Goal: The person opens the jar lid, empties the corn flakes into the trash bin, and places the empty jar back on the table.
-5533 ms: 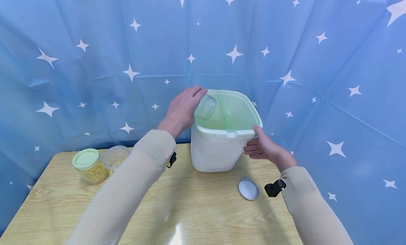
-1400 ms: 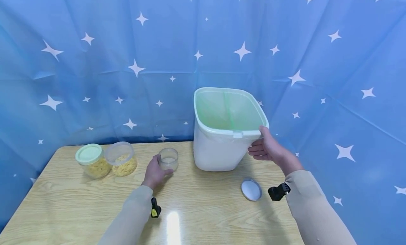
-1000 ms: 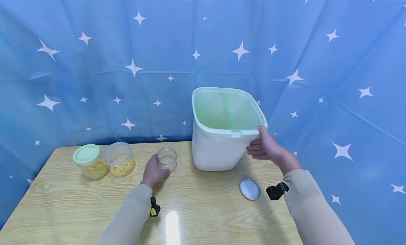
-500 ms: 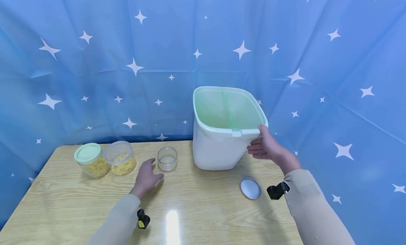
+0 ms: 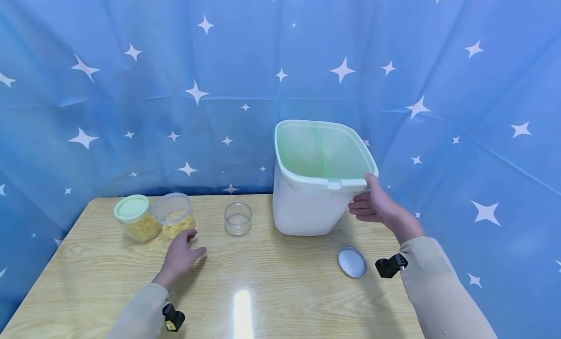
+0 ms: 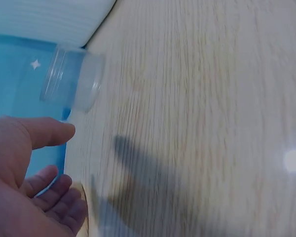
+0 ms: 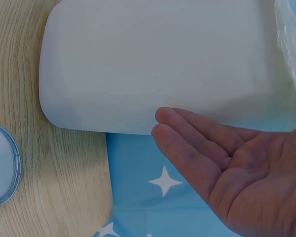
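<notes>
At far left, beyond the left hand [image 5: 179, 257], stands the clear-topped jar [image 5: 174, 215], smooth, round, part-filled with yellow pieces [image 5: 178, 226]. The hand's fingers are parted, nothing gripped; contact cannot be told. The jar is best gripped low. The white, square-cornered bin [image 5: 308, 207] should be steadied where the right hand's [image 5: 378, 203] thumb is laid, its fingers outstretched.

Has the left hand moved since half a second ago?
Yes. In the head view, against the small, empty, clear round jar, the left hand has shifted left, toward the clear-topped round jar of yellow pieces.
</notes>
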`<state>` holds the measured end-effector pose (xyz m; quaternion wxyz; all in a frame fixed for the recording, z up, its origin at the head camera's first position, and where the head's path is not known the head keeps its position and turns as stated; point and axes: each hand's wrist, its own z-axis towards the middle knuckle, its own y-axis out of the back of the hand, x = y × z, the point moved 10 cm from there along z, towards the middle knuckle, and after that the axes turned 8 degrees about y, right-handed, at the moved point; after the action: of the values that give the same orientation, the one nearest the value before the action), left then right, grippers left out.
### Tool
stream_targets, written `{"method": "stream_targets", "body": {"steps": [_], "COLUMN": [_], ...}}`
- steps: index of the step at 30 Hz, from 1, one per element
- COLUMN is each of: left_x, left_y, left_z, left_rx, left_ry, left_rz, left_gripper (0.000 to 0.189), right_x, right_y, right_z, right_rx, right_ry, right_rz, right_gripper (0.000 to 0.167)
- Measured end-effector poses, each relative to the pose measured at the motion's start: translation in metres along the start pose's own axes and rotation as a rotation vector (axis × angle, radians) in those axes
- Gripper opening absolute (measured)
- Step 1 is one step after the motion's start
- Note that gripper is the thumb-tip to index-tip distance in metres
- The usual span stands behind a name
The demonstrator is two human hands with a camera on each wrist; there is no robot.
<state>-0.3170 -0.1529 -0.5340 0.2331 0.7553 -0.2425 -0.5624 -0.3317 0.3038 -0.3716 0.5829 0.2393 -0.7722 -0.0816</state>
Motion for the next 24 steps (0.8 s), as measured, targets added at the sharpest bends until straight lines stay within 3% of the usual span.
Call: {"method": "stream_targets", "body": {"steps": [6,11,17,24], "left_x": [0.025,0.038,0.048,0.053], "left_y": [0.022,0.032,0.037,0.036], "left_z": [0.003,0.006,0.014,0.021], "left_rx": [-0.040,0.001,0.013,-0.011], "left_ry": [0.108,0.187,0.198,0.197], "left_rz": [-0.020,-0.075,-0.114,-0.148], "left_gripper": [0.063,0.082,0.094,0.096], "right_x": [-0.001,-0.002,-0.001,0.001], "right_y": [0.003,0.006,0.005,0.002], "right_z": [-0.002,-0.001,-0.001,0.000], "right_rx": [-0.004,-0.006,-0.010,0.001], "right_ry": [0.006,0.011,0.013,0.018], "right_rz": [-0.023,-0.035,-0.038,-0.039], "right_gripper": [0.114,0.115,0.114,0.113]}}
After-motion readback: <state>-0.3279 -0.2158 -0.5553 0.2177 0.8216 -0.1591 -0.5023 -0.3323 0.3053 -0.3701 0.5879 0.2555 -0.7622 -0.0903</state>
